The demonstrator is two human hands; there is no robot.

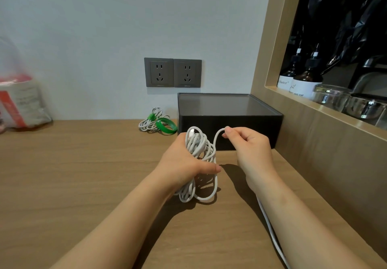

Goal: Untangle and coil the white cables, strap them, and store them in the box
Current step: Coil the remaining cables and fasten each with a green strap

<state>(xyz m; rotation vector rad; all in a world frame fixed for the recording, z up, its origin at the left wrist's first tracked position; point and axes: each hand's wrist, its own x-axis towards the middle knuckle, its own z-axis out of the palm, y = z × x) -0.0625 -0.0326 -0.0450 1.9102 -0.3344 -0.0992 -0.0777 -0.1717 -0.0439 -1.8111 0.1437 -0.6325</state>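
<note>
- At centre frame in the head view, the left hand (184,164) grips a loose, tangled bundle of thin white cable (198,147). Its fingers are curled round the bundle's middle and the thumb lies across the front. The lower loops hang to the light wooden desk (83,174); whether they touch it cannot be told.
- Just right of it, the right hand (249,147) pinches one strand between thumb and forefinger and lifts it in an arch off the top of the bundle. The hands are near each other but apart, joined only by that strand.
- At lower right, a loose white cable tail (270,229) trails from under the right forearm to the bottom edge.
- The step in hand looks like untangling and winding this cable; it is not yet strapped or stored. The next move likely calls for laying the pinched strand round the bundle while the left hand keeps the loops from slipping, then drawing in the tail.
- Behind the hands, right of centre, sits the rectangular black box (230,122). Whether its grey top is a lid or an open interior cannot be told.
- Left of the box lies a coiled white cable in a green strap (149,120), and a loose green strap ring (166,125) lies just beside it. Both are outside the box.
- Both forearms reach forward from the bottom edge.
</note>
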